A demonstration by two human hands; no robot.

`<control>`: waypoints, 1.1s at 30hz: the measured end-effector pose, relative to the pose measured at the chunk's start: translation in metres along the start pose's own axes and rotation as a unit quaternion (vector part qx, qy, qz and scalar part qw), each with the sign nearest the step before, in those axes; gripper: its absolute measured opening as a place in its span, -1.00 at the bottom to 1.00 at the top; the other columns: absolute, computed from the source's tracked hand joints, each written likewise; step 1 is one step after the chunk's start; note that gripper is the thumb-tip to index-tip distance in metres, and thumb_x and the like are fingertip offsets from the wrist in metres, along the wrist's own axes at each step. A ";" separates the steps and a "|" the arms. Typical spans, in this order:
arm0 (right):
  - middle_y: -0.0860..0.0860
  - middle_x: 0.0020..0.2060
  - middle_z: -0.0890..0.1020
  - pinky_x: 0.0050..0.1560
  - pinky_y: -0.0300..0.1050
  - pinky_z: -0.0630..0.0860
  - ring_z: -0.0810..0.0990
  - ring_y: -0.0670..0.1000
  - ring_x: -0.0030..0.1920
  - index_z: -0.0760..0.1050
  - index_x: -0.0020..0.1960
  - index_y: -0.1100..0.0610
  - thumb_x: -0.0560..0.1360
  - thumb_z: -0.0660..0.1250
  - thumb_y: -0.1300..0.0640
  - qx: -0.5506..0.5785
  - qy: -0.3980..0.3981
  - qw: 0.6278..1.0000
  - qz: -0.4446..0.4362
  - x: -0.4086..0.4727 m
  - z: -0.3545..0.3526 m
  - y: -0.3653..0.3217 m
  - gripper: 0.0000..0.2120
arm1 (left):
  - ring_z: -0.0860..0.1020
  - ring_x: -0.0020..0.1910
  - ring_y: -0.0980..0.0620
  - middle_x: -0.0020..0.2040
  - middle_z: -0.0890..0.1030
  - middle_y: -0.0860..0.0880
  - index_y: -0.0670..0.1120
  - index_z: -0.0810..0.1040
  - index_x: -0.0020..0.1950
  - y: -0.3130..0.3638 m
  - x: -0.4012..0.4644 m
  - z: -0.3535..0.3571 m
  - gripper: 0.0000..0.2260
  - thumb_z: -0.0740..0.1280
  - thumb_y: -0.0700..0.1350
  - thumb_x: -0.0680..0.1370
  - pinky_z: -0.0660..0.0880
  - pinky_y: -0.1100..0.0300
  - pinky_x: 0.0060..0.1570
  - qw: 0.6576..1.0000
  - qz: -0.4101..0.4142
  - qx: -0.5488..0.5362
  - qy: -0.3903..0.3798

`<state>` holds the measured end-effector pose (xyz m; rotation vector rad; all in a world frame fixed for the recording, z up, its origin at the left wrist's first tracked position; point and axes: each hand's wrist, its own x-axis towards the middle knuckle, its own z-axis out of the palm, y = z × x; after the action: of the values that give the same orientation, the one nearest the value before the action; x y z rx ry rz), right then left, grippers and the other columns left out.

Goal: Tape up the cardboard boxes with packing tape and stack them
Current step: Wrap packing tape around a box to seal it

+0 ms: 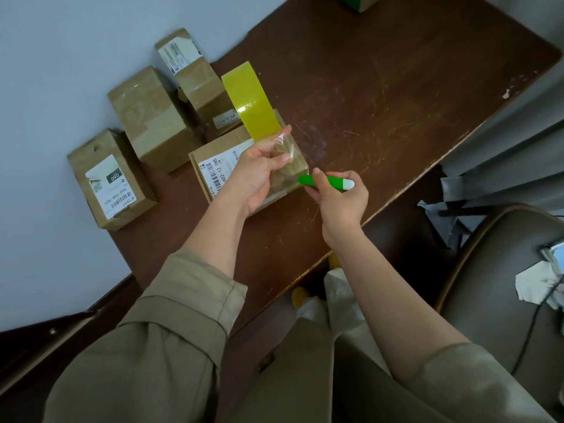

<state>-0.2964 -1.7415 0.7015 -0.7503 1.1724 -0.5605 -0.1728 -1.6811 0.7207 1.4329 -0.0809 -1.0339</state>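
A cardboard box (213,166) with a white barcode label lies on the brown table (381,96) in front of me. Above it my left hand (259,175) pinches a clear strip of tape (285,148) that runs up to a yellow tape roll (248,99) hanging over the box. My right hand (341,203) grips a green knife with a white end (326,181); its blade points left at the tape strip, just beside the box's right edge.
Three more cardboard boxes stand on the table along the wall: one with a label (111,178) at the left, a plain one (149,117), a taller one (195,77) behind. A brown chair (503,270) stands at the right.
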 end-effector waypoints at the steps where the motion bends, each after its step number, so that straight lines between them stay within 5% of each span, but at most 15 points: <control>1: 0.16 -0.08 0.59 -0.05 -0.08 0.68 0.72 0.04 -0.13 0.45 -0.13 0.18 0.50 0.46 0.29 0.009 0.018 1.000 -0.002 0.001 -0.001 0.000 -0.82 | 0.62 -0.18 0.08 0.00 0.56 -0.12 -0.10 0.48 0.40 0.001 -0.001 0.002 -0.55 0.23 -0.45 0.57 0.57 0.28 -0.24 1.000 -0.005 -0.001 0.000; 5: 0.12 -0.11 0.58 -0.07 -0.11 0.67 0.71 0.04 -0.11 0.45 -0.13 0.18 0.51 0.45 0.29 0.064 0.058 0.996 0.001 0.000 -0.003 0.003 -0.82 | 0.62 -0.32 0.17 -0.12 0.58 -0.02 -0.13 0.46 0.43 0.003 -0.005 0.011 -0.55 0.20 -0.46 0.59 0.55 0.32 -0.31 1.000 -0.015 -0.012 0.008; 10: 0.11 -0.08 0.59 -0.07 -0.16 0.67 0.72 -0.04 -0.23 0.43 -0.10 0.17 0.52 0.42 0.29 0.113 0.115 0.987 -0.007 0.017 -0.007 -0.025 -0.84 | 0.51 -0.18 0.18 0.43 0.47 0.00 -0.02 0.57 0.28 0.001 -0.001 0.007 -0.57 0.21 -0.45 0.59 0.52 0.34 -0.21 1.000 -0.014 -0.010 0.008; 12: 0.14 -0.02 0.59 -0.04 -0.16 0.67 0.72 -0.02 -0.15 0.43 -0.05 0.18 0.53 0.42 0.28 0.111 0.125 0.985 -0.043 0.031 -0.013 -0.045 -0.84 | 0.48 -0.16 0.18 0.48 0.41 0.02 -0.03 0.55 0.34 0.000 -0.001 0.005 -0.57 0.21 -0.43 0.59 0.52 0.34 -0.16 1.000 -0.010 -0.014 0.011; 16: 0.13 0.02 0.59 -0.03 -0.18 0.66 0.69 0.02 -0.02 0.45 0.01 0.19 0.53 0.44 0.22 0.064 0.128 0.988 -0.060 0.038 -0.024 -0.049 -0.83 | 0.47 -0.18 0.18 0.27 0.52 -0.01 -0.02 0.51 0.40 0.000 0.002 0.008 -0.54 0.21 -0.43 0.60 0.53 0.36 -0.10 1.000 -0.019 -0.019 0.010; 19: 0.01 -0.07 0.60 -0.05 -0.26 0.63 0.66 -0.07 -0.10 0.49 -0.01 0.12 0.50 0.48 0.11 0.005 0.158 0.987 -0.013 0.040 -0.028 -0.031 -0.81 | 0.46 -0.21 0.19 0.43 0.44 -0.05 0.05 0.57 0.29 0.001 0.002 0.012 -0.54 0.22 -0.43 0.59 0.55 0.35 -0.12 0.999 -0.014 -0.040 0.008; 22: -0.02 -0.08 0.60 -0.14 -0.31 0.58 0.65 -0.10 -0.14 0.49 0.03 0.06 0.48 0.50 0.09 -0.030 0.172 0.983 0.051 0.044 -0.031 -0.009 -0.78 | 0.43 -0.26 0.20 0.04 0.56 0.09 -0.01 0.49 0.41 -0.001 0.005 0.011 -0.49 0.21 -0.46 0.58 0.52 0.34 -0.11 0.998 -0.003 -0.052 0.020; 27: 0.03 0.09 0.61 0.13 -0.14 0.59 0.61 -0.09 -0.01 0.53 0.09 0.07 0.55 0.42 0.20 -0.063 0.128 0.984 0.108 0.059 -0.033 0.005 -0.85 | 0.47 -0.35 0.24 -0.07 0.51 0.07 -0.03 0.45 0.45 -0.004 0.005 0.009 -0.47 0.18 -0.48 0.58 0.48 0.39 -0.30 0.998 0.002 -0.056 0.032; 33: -0.05 0.27 0.50 0.36 0.00 0.45 0.44 0.04 0.35 0.49 0.26 -0.06 0.54 0.40 0.23 -0.288 0.046 0.955 -0.058 0.063 -0.032 0.003 -0.65 | 0.43 -0.23 0.18 -0.09 0.48 0.03 -0.02 0.46 0.44 -0.005 0.008 0.007 -0.43 0.16 -0.51 0.56 0.47 0.40 -0.23 0.999 0.007 -0.035 0.031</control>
<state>-0.3076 -1.7935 0.6543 -1.3090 1.4045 -0.3488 -0.1750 -1.6905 0.7143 1.3976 -0.0106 -0.9716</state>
